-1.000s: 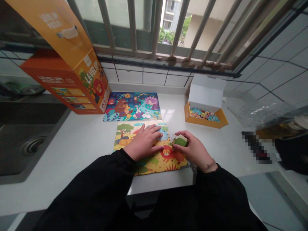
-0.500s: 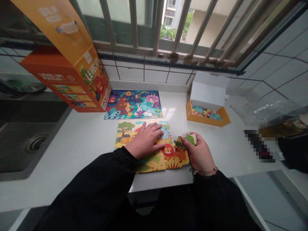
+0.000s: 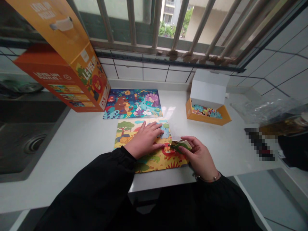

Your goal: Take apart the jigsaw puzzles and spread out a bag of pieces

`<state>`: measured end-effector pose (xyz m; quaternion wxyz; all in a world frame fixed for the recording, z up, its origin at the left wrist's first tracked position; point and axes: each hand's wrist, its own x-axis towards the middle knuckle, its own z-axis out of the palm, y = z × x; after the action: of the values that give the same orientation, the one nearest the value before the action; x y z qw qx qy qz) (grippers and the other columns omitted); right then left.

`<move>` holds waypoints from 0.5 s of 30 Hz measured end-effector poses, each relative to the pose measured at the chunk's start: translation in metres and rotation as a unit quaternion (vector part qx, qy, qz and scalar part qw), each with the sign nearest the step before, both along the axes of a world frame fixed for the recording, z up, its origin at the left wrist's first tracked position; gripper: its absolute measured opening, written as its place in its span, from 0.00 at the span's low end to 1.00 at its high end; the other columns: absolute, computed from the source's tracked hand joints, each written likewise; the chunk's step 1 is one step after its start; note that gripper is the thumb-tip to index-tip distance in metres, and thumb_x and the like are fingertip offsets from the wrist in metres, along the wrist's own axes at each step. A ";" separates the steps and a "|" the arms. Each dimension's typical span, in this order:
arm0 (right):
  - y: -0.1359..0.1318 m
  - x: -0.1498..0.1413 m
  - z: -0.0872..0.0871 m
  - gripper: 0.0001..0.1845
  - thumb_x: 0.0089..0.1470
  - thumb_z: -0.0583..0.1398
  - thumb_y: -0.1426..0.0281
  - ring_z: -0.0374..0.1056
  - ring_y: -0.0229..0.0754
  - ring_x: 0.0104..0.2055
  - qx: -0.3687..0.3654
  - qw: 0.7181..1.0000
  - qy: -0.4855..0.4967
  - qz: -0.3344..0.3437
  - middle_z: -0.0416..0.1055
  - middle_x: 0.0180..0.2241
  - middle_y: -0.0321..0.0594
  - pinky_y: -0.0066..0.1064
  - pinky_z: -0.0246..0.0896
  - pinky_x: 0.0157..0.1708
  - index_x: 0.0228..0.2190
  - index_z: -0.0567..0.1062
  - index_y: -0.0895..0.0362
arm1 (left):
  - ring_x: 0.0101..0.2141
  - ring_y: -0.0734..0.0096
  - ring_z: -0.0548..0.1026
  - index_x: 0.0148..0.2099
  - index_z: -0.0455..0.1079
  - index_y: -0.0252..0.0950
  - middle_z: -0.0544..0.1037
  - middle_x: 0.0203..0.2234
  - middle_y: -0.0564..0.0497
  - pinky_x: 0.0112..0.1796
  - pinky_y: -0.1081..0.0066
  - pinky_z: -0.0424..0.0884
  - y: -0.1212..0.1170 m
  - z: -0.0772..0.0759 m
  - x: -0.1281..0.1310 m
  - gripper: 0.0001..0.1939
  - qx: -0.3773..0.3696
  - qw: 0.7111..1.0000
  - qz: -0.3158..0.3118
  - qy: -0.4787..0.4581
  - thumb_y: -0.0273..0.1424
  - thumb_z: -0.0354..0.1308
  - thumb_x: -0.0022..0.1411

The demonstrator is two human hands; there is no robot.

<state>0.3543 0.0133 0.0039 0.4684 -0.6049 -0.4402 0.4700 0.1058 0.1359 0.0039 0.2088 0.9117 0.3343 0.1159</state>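
Observation:
My left hand (image 3: 149,138) lies flat with fingers spread on a partly joined jigsaw puzzle (image 3: 151,162) of savanna animals, covering its middle. A green and cream puzzle piece (image 3: 183,146) is pinched between the thumb and fingers of my right hand (image 3: 201,157). That piece is tilted above the puzzle's right side, close to the red-maned lion. Whether its edge touches the puzzle I cannot tell. Behind lies a dark blue jigsaw puzzle (image 3: 134,103) with a bear, rabbits and a peacock.
An open yellow box (image 3: 208,119) with loose pieces stands at the back right. A tall orange puzzle box (image 3: 64,80) is at the left, beside a sink (image 3: 31,141). Clear plastic wrapping (image 3: 262,109) lies far right, below the barred window.
My right hand has moved a little left with the puzzle piece and tipped it flatter, closer to the lion's corner. My left hand stays in place on the puzzle.

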 end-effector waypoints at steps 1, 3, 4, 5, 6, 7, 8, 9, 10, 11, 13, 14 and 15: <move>-0.001 -0.002 -0.001 0.28 0.54 0.74 0.52 0.81 0.52 0.47 -0.002 1.000 0.012 -0.013 0.83 0.47 0.44 0.42 0.78 0.47 0.50 0.77 0.51 | 0.73 0.40 0.60 0.63 0.72 0.42 0.66 0.73 0.40 0.72 0.30 0.44 0.000 0.000 0.000 0.28 0.000 1.000 0.000 0.000 0.51 0.66 0.69; -0.003 -0.005 -0.006 0.27 0.53 0.75 0.52 0.81 0.50 0.42 -0.003 0.998 0.051 -0.048 0.84 0.44 0.42 0.42 0.78 0.43 0.49 0.77 0.51 | 0.73 0.40 0.59 0.63 0.72 0.42 0.66 0.73 0.40 0.72 0.30 0.44 -0.001 0.001 0.000 0.27 -0.002 1.000 -0.001 -0.001 0.51 0.66 0.69; -0.004 -0.006 -0.008 0.27 0.53 0.75 0.52 0.81 0.50 0.41 0.000 0.995 0.071 -0.066 0.84 0.43 0.41 0.41 0.79 0.43 0.49 0.76 0.51 | 0.73 0.40 0.59 0.63 0.72 0.42 0.66 0.73 0.40 0.72 0.30 0.44 -0.001 0.001 0.001 0.27 -0.004 1.000 -0.001 -0.002 0.50 0.66 0.69; -0.004 -0.008 -0.010 0.28 0.53 0.75 0.53 0.81 0.49 0.41 0.005 0.993 0.088 -0.082 0.83 0.42 0.41 0.41 0.79 0.43 0.49 0.76 0.50 | 0.73 0.40 0.60 0.62 0.72 0.42 0.67 0.72 0.40 0.71 0.29 0.44 -0.001 0.003 0.001 0.27 -0.004 1.000 -0.001 -0.002 0.50 0.66 0.69; -0.003 -0.009 -0.012 0.28 0.53 0.76 0.53 0.81 0.49 0.41 0.010 0.991 0.098 -0.093 0.83 0.43 0.41 0.41 0.79 0.43 0.49 0.76 0.50 | 0.73 0.40 0.60 0.62 0.73 0.42 0.67 0.72 0.40 0.71 0.29 0.45 -0.001 0.004 0.001 0.26 -0.003 1.000 -0.001 -0.002 0.49 0.66 0.69; -0.002 -0.010 -0.013 0.28 0.52 0.76 0.53 0.81 0.49 0.41 0.012 0.990 0.102 -0.098 0.83 0.43 0.41 0.41 0.79 0.43 0.49 0.75 0.50 | 0.73 0.40 0.61 0.61 0.73 0.41 0.68 0.71 0.39 0.71 0.29 0.45 -0.002 0.006 0.001 0.26 -0.002 1.000 -0.002 -0.003 0.49 0.67 0.69; -0.001 -0.011 -0.014 0.29 0.52 0.76 0.52 0.81 0.49 0.41 0.011 0.990 0.102 -0.098 0.83 0.44 0.41 0.42 0.79 0.43 0.49 0.75 0.50 | 0.72 0.41 0.62 0.60 0.74 0.41 0.69 0.71 0.39 0.71 0.29 0.46 -0.002 0.007 0.001 0.25 0.000 1.000 -0.003 -0.005 0.49 0.66 0.69; 0.000 -0.011 -0.013 0.29 0.52 0.75 0.52 0.81 0.50 0.41 0.009 0.990 0.099 -0.095 0.83 0.43 0.41 0.42 0.79 0.42 0.49 0.75 0.50 | 0.71 0.42 0.64 0.59 0.74 0.41 0.70 0.69 0.39 0.71 0.29 0.46 -0.002 0.008 0.001 0.24 0.000 1.000 -0.007 -0.011 0.49 0.66 0.70; 0.001 -0.011 -0.011 0.29 0.52 0.75 0.51 0.81 0.50 0.41 0.007 0.991 0.094 -0.091 0.83 0.43 0.41 0.42 0.79 0.42 0.49 0.75 0.50 | 0.70 0.43 0.65 0.59 0.75 0.42 0.71 0.68 0.39 0.71 0.30 0.46 -0.002 0.009 0.001 0.24 -0.003 1.000 -0.013 -0.019 0.50 0.65 0.70; 0.001 -0.011 -0.009 0.30 0.52 0.75 0.50 0.81 0.50 0.40 0.004 0.993 0.088 -0.085 0.83 0.43 0.41 0.42 0.79 0.42 0.49 0.75 0.50 | 0.69 0.45 0.67 0.59 0.75 0.42 0.72 0.67 0.39 0.71 0.31 0.46 -0.002 0.010 0.001 0.24 -0.009 0.999 -0.023 -0.030 0.52 0.65 0.70; 0.000 -0.010 -0.004 0.30 0.52 0.75 0.49 0.81 0.49 0.40 0.004 0.995 0.073 -0.075 0.83 0.42 0.40 0.41 0.79 0.41 0.48 0.75 0.50 | 0.68 0.47 0.69 0.60 0.75 0.44 0.73 0.67 0.40 0.72 0.33 0.44 -0.003 0.010 0.001 0.28 -0.021 0.997 -0.051 -0.047 0.56 0.66 0.67; -0.001 -0.010 -0.001 0.29 0.52 0.74 0.49 0.80 0.49 0.40 0.006 0.996 0.062 -0.070 0.83 0.42 0.40 0.41 0.79 0.41 0.48 0.75 0.50 | 0.68 0.46 0.69 0.61 0.74 0.45 0.72 0.68 0.41 0.73 0.34 0.42 -0.003 0.009 0.000 0.31 -0.025 0.996 -0.065 -0.049 0.57 0.67 0.65; -0.003 -0.010 0.003 0.28 0.53 0.74 0.49 0.80 0.50 0.40 0.010 0.997 0.046 -0.064 0.83 0.42 0.41 0.41 0.79 0.41 0.47 0.76 0.50 | 0.69 0.45 0.68 0.62 0.74 0.46 0.71 0.69 0.41 0.73 0.34 0.40 -0.003 0.008 0.000 0.33 -0.027 0.996 -0.076 -0.047 0.58 0.68 0.63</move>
<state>0.3442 0.0106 0.0066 0.5233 -0.6052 -0.3830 0.4617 0.1060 0.1326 0.0120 0.2574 0.9218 0.2571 0.1337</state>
